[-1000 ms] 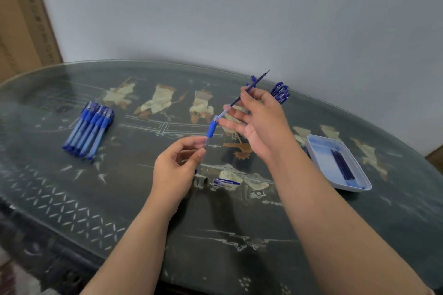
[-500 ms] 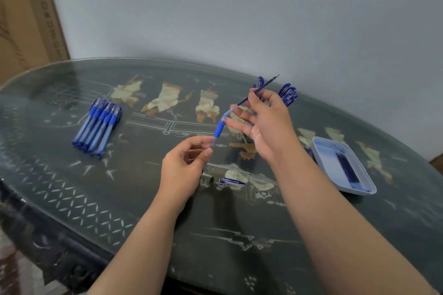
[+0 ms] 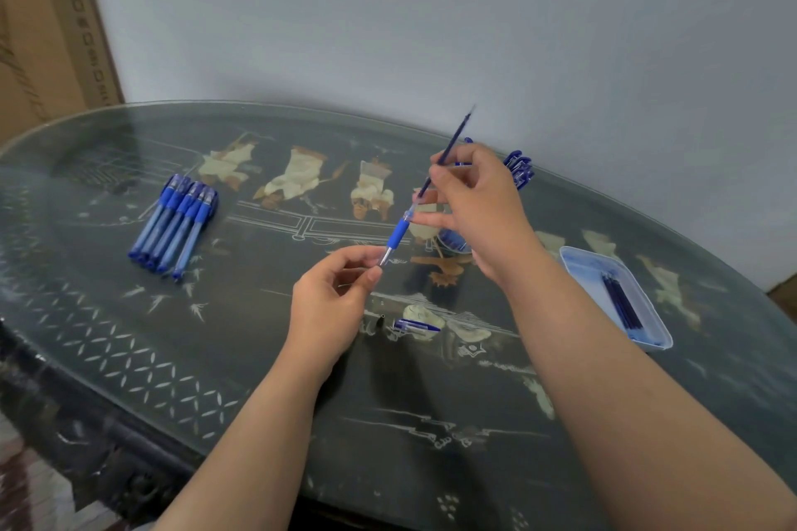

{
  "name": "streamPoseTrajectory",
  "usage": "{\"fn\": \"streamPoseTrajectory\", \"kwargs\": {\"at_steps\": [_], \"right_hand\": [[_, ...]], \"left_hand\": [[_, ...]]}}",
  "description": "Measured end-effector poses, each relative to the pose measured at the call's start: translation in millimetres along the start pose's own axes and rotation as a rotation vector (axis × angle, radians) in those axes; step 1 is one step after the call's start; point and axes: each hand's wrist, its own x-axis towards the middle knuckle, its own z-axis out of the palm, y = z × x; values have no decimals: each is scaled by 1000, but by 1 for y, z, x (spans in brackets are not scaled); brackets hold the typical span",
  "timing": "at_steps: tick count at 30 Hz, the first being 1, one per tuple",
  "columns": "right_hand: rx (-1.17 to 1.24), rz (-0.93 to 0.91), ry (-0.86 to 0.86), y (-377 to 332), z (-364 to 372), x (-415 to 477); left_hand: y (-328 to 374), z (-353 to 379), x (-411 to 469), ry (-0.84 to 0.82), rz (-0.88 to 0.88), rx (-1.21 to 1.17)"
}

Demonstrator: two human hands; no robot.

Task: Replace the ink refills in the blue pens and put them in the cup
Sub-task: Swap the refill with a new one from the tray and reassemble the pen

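A blue pen is held slanted above the table between both hands. My left hand pinches its metal tip from below. My right hand pinches the thin dark refill that sticks up out of the pen's upper end, while its lower fingers touch the pen just above the blue grip. Behind my right hand stands the cup, mostly hidden, with several blue pens poking out of it. A row of several blue pens lies at the left.
A light blue tray at the right holds several dark refills. A pen cap and a small dark piece lie on the glass-topped table under my hands. A wall runs close behind the table.
The refill now points more steeply upward and my right hand's pinch sits higher on it. My left hand keeps its pinch on the tip. The view has shifted slightly.
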Motion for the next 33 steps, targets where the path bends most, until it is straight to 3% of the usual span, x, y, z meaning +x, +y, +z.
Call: {"fn": "streamPoseTrajectory", "kwargs": {"at_steps": [3, 15, 18, 22, 25, 29, 33], "right_hand": [[-137, -18, -71, 6, 3, -5], [-163, 12, -131, 30, 4, -25], [-410, -67, -105, 48, -4, -36], [-897, -149, -204, 83, 0, -56], [-1015, -245, -189, 96, 9, -64], [-825, -270, -78, 100, 10, -63], [-199, -75, 192, 78, -10, -64]], "left_hand": [[-1, 0, 0, 6, -5, -20], [-1, 1, 2, 29, 9, -34], [0, 0, 1, 41, 9, -50], [0, -1, 1, 44, 16, -32], [0, -1, 0, 39, 21, -27], [-1, 0, 0, 28, 29, -50], [-3, 2, -2, -51, 82, -17]]}}
